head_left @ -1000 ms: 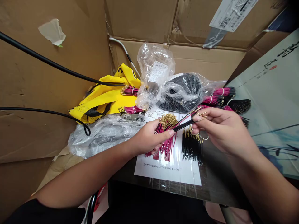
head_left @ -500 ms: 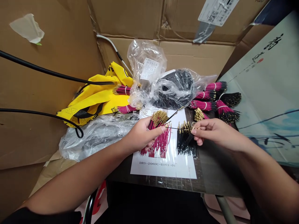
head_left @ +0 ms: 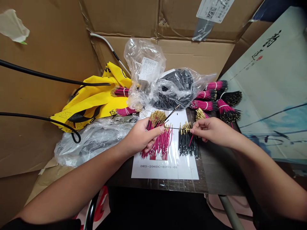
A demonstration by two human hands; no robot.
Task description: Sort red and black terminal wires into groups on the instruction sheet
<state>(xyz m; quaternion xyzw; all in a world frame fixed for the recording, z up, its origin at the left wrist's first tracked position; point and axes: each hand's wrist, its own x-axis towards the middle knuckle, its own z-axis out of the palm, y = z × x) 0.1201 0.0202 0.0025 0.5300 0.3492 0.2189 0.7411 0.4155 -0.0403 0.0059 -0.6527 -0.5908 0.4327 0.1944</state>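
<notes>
My left hand (head_left: 141,134) is closed around a bundle of thin wires (head_left: 157,118) with gold terminals pointing up. One black wire sticks out of the bundle to the upper right. Another black wire (head_left: 177,128) stretches from my left thumb to my right hand (head_left: 203,129), whose fingertips pinch its gold-tipped end. A short pink wire (head_left: 191,140) hangs just under my right fingertips; whether they hold it I cannot tell. Below my left hand lie loose pink wires (head_left: 159,143). Black wires (head_left: 188,143) with gold terminals lie beside my right hand.
A printed sheet (head_left: 165,172) lies under the wires. Behind are a clear bag of black wires (head_left: 177,88) and a yellow bag (head_left: 96,99). Tied pink and black bundles (head_left: 203,105) lie at right. Black cables (head_left: 48,76) cross the left side; cardboard (head_left: 194,54) walls the back.
The view has shifted slightly, moving the scene left. My right hand still pinches the black wire's end; a dark strip hanging beneath it before is gone, and a pink wire shows there.
</notes>
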